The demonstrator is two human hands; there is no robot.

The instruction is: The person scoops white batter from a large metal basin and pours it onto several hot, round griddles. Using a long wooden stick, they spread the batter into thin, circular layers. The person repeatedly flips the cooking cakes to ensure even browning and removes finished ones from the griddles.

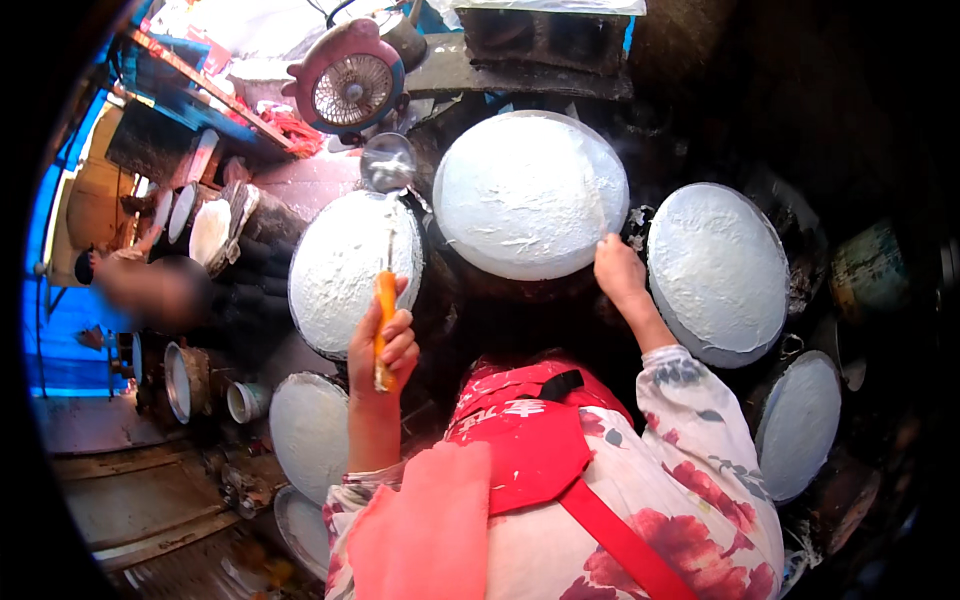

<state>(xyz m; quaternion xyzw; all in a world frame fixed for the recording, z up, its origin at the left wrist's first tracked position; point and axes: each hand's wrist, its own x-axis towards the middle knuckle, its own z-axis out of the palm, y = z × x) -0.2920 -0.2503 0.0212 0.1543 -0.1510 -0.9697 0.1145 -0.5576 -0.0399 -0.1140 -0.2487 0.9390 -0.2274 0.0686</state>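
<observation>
My left hand point(388, 345) grips an orange-handled tool point(383, 330), whose thin metal end reaches over the left round pan point(345, 280) with its rough white coating. At the right rim of the middle pan point(520, 180), also coated white, my right hand point(618, 272) has its fingertips pinched at the edge; what they hold is too small to make out. Another white-coated pan point(718, 260) sits to the right of that hand. Lower down are further white discs at left point(305, 440) and right point(800, 430). A metal ladle point(388, 162) lies beyond the left pan.
A pink fan point(345, 85) stands at the back beside a dark block point(540, 40). At left, a person with a blurred head point(160, 290) is among several pots point(195, 385) and pale discs point(210, 230), before a blue sheet point(65, 340). A worn container point(865, 270) is far right.
</observation>
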